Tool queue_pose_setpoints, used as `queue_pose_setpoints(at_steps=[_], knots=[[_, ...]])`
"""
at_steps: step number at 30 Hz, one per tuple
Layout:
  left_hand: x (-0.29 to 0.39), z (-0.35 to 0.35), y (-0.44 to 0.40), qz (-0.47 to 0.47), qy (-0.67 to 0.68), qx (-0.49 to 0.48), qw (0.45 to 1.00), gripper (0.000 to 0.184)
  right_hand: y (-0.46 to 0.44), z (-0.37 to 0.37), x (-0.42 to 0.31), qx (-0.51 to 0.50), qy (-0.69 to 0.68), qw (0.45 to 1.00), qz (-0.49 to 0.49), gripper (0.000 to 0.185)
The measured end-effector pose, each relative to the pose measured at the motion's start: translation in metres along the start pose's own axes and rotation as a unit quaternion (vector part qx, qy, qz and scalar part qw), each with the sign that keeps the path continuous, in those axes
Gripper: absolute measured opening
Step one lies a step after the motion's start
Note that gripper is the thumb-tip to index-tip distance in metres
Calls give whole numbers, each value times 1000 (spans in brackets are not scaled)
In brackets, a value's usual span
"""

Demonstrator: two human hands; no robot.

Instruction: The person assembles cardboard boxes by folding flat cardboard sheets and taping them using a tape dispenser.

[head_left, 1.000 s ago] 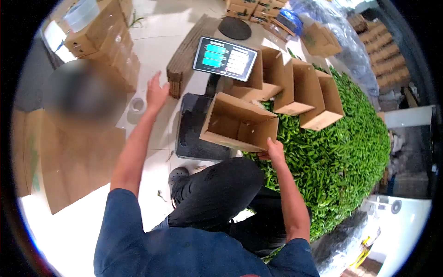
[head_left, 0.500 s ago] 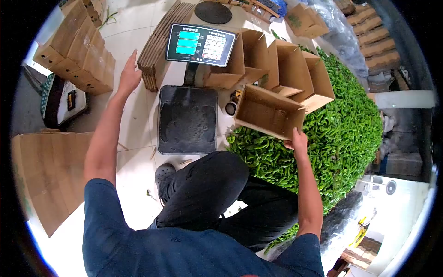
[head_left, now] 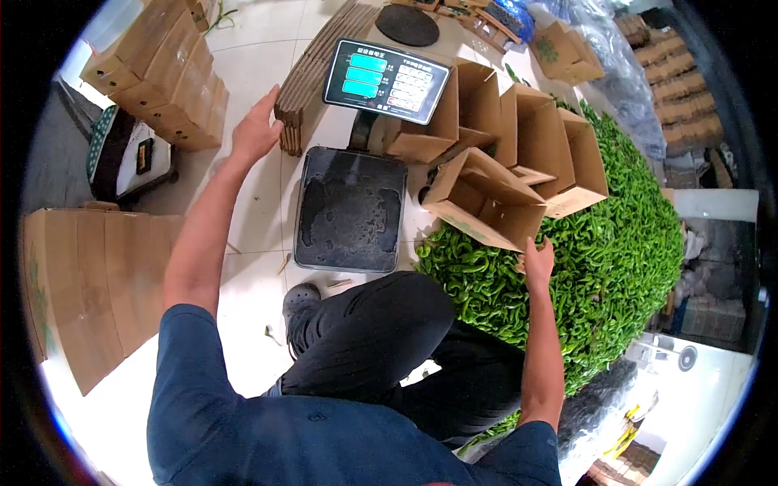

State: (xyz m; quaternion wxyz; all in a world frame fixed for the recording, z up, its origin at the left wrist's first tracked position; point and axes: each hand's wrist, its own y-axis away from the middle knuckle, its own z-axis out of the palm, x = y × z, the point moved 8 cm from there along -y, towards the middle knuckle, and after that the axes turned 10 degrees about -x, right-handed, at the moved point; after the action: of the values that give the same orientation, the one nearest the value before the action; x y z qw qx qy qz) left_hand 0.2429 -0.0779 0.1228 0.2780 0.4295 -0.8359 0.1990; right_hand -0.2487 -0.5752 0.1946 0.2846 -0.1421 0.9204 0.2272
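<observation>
Head view: open-topped brown cardboard box point(head_left: 486, 202) has been shifted right, so the black square scale platform point(head_left: 350, 209) is no longer overlapped; it is tilted by heaped green peppers point(head_left: 575, 275). Its near corner is met by the right hand point(head_left: 537, 264), grip unclear; the left hand point(head_left: 258, 134) is empty, fingers extended. Small characters on the black, cyan-screened display panel point(head_left: 387, 81) can't be read.

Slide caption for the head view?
Right hand at the corner of an open carton by green peppers; left hand near stacked cardboard.
</observation>
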Motion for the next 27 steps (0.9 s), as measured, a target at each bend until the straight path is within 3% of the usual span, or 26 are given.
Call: queue_pose_setpoints(at_steps=[1,4,7,10,14,17,19,22,25,27], knots=[[5,-4,5,-11,-65,3,998,76,5,-2,-6,7,2,1000,-12,75],[17,-17,15,-2,-73,20,997,77,15,-5,-24,23,8,998,-62,69],[3,-13,13,45,-14,0,999,76,23,-3,-42,9,2,994,-105,61],[-5,-13,9,35,-2,-4,999,70,34,5,-62,-1,1,987,-159,56],[-6,-22,17,53,-55,73,994,52,47,10,-71,-13,42,983,-180,47],[-6,-23,33,55,-55,85,993,42,78,16,-94,-62,4,990,-124,44],[-1,-24,49,59,-30,86,994,38,68,20,-84,-56,18,983,-176,43],[-17,-24,61,-86,60,51,993,34,72,27,-84,-76,14,980,-181,41],[-15,-30,74,-150,31,103,983,29,73,31,-86,-74,37,975,-204,41],[-20,-24,72,-86,-18,97,991,27,75,33,-88,-84,42,976,-198,41]])
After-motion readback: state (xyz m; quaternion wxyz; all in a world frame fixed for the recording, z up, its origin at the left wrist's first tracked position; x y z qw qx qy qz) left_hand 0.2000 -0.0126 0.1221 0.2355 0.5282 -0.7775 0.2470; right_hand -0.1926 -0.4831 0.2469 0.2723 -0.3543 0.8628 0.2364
